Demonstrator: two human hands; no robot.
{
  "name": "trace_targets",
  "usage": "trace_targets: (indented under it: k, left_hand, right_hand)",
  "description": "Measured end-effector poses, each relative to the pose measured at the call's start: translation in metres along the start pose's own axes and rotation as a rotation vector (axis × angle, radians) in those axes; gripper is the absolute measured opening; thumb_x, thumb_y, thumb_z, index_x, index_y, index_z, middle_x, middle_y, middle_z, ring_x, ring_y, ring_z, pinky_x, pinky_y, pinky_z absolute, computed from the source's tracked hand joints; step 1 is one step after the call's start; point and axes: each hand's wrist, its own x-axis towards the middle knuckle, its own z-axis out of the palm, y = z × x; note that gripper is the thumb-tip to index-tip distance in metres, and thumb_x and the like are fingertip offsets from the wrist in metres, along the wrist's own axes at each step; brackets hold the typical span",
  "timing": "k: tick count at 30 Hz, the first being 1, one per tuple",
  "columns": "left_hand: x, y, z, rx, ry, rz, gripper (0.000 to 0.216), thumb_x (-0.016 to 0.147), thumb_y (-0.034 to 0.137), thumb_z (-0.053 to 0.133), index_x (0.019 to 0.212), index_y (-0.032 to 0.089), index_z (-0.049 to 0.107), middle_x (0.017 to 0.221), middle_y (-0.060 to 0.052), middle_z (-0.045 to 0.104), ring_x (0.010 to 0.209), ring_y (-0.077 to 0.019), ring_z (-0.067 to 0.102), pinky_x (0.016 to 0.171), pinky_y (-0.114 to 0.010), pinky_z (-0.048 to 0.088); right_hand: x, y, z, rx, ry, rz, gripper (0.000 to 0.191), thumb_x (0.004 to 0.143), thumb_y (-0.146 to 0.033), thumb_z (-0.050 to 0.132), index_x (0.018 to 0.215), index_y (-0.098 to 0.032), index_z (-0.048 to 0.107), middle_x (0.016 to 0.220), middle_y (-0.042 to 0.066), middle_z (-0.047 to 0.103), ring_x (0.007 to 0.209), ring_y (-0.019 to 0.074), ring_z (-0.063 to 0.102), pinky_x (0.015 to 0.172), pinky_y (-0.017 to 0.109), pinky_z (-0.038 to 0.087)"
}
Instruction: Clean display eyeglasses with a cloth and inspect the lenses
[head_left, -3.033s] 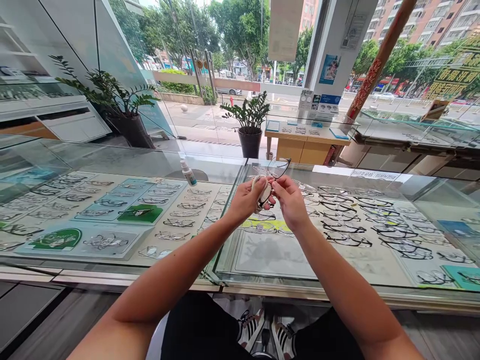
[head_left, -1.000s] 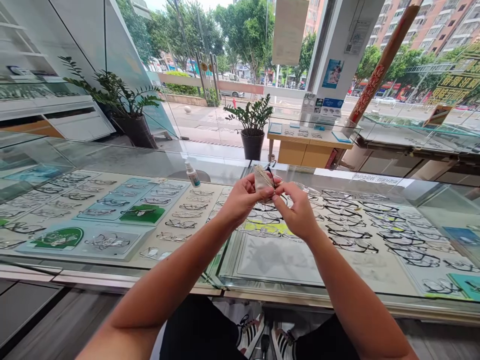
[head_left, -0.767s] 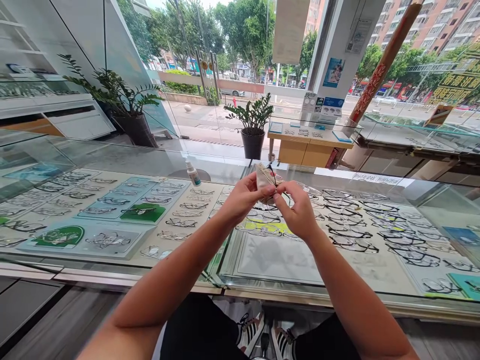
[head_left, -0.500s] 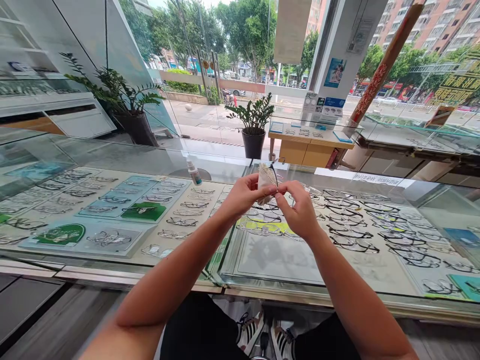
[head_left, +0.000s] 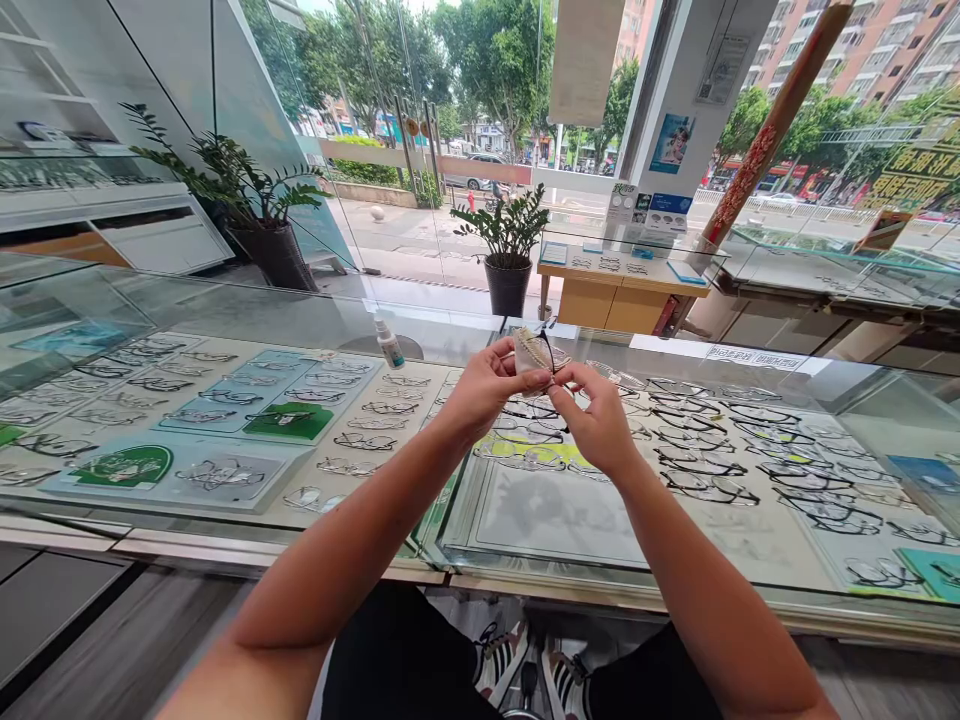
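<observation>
Both my hands are raised together above a glass display counter (head_left: 247, 325). My left hand (head_left: 484, 388) pinches a pale cleaning cloth (head_left: 531, 350) folded over a pair of dark-framed glasses (head_left: 547, 352). My right hand (head_left: 600, 418) is closed on the same glasses from the right, fingertips meeting the left hand's. Most of the frame is hidden by the cloth and my fingers. A small white spray bottle (head_left: 388, 344) stands on the glass to the left of my hands.
Under the glass lie rows of several spectacle frames (head_left: 697, 455) on trays, with green signs (head_left: 121, 466). Potted plants (head_left: 507, 240) stand beyond the counter, and a yellow table (head_left: 619, 292) with more frames. My knees and shoes (head_left: 525, 660) show below the counter edge.
Three seconds ago the glasses stuck up open above my hands; now they are tucked in the cloth. Over the last second my hands have shifted only slightly while rubbing.
</observation>
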Motion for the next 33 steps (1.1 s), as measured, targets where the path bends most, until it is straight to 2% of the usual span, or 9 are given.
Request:
trace_targets:
  k: [3, 8, 13, 18, 23, 27, 31, 33]
  left_hand:
    - [0.0, -0.002, 0.001, -0.006, 0.011, 0.063, 0.057, 0.064, 0.026, 0.11, 0.107, 0.017, 0.074, 0.097, -0.007, 0.086, 0.084, -0.019, 0.079, 0.084, -0.032, 0.061]
    - [-0.002, -0.002, 0.006, 0.004, 0.019, 0.205, 0.058, 0.066, 0.027, 0.109, 0.109, 0.019, 0.071, 0.105, -0.007, 0.087, 0.094, -0.0218, 0.083, 0.089, -0.034, 0.065]
    - [-0.002, 0.0, 0.003, 0.006, -0.018, 0.156, 0.055, 0.067, 0.027, 0.109, 0.109, 0.017, 0.074, 0.105, -0.007, 0.087, 0.089, -0.0188, 0.081, 0.084, -0.03, 0.064]
    - [0.0, 0.0, 0.001, -0.02, -0.036, 0.129, 0.053, 0.068, 0.028, 0.109, 0.107, 0.017, 0.075, 0.108, -0.009, 0.087, 0.092, -0.0197, 0.081, 0.089, -0.032, 0.064]
    - [-0.001, 0.001, 0.003, -0.005, -0.044, 0.162, 0.052, 0.07, 0.029, 0.108, 0.107, 0.018, 0.075, 0.108, -0.009, 0.086, 0.096, -0.0213, 0.08, 0.091, -0.034, 0.063]
    - [-0.001, 0.001, 0.003, 0.028, -0.037, 0.153, 0.05, 0.07, 0.033, 0.108, 0.108, 0.018, 0.078, 0.109, -0.009, 0.085, 0.094, -0.0205, 0.078, 0.088, -0.033, 0.061]
    - [-0.001, 0.001, 0.002, 0.143, -0.059, 0.143, 0.05, 0.076, 0.042, 0.105, 0.113, 0.018, 0.083, 0.111, -0.01, 0.084, 0.1, -0.023, 0.076, 0.092, -0.035, 0.059]
    - [-0.001, 0.0, 0.0, 0.22, -0.075, 0.133, 0.048, 0.08, 0.047, 0.102, 0.112, 0.018, 0.084, 0.108, -0.01, 0.084, 0.096, -0.0227, 0.075, 0.086, -0.034, 0.057]
  right_hand:
    - [0.0, 0.0, 0.001, 0.036, -0.005, 0.044, 0.016, 0.099, -0.04, 0.067, 0.09, -0.026, 0.07, 0.098, 0.003, 0.076, 0.096, 0.0252, 0.065, 0.095, 0.043, 0.049]
    - [0.001, -0.002, 0.0, 0.091, -0.018, 0.102, 0.018, 0.098, -0.041, 0.068, 0.088, -0.026, 0.071, 0.091, 0.001, 0.075, 0.092, 0.0239, 0.064, 0.092, 0.042, 0.049]
    - [0.001, 0.003, 0.003, 0.186, -0.052, 0.117, 0.019, 0.099, -0.041, 0.07, 0.088, -0.026, 0.067, 0.091, 0.001, 0.071, 0.093, 0.0231, 0.063, 0.096, 0.042, 0.05]
    - [0.001, 0.006, 0.009, 0.349, -0.063, 0.127, 0.018, 0.098, -0.041, 0.07, 0.09, -0.026, 0.064, 0.098, 0.002, 0.07, 0.1, 0.0233, 0.066, 0.098, 0.04, 0.053]
    - [0.004, 0.007, 0.011, 0.414, -0.1, 0.179, 0.023, 0.094, -0.045, 0.073, 0.086, -0.026, 0.062, 0.088, 0.001, 0.066, 0.088, 0.0211, 0.063, 0.085, 0.037, 0.053]
    - [0.003, 0.007, 0.01, 0.384, -0.06, 0.104, 0.019, 0.096, -0.04, 0.071, 0.086, -0.026, 0.063, 0.093, 0.001, 0.069, 0.093, 0.0219, 0.064, 0.092, 0.039, 0.052]
    - [0.0, 0.0, 0.008, 0.222, 0.055, 0.005, 0.017, 0.098, -0.035, 0.068, 0.085, -0.026, 0.062, 0.091, 0.002, 0.069, 0.092, 0.0234, 0.063, 0.093, 0.041, 0.051]
    - [0.0, -0.002, 0.007, 0.144, 0.098, -0.051, 0.016, 0.099, -0.033, 0.066, 0.084, -0.027, 0.061, 0.091, 0.003, 0.071, 0.094, 0.025, 0.064, 0.095, 0.043, 0.051]
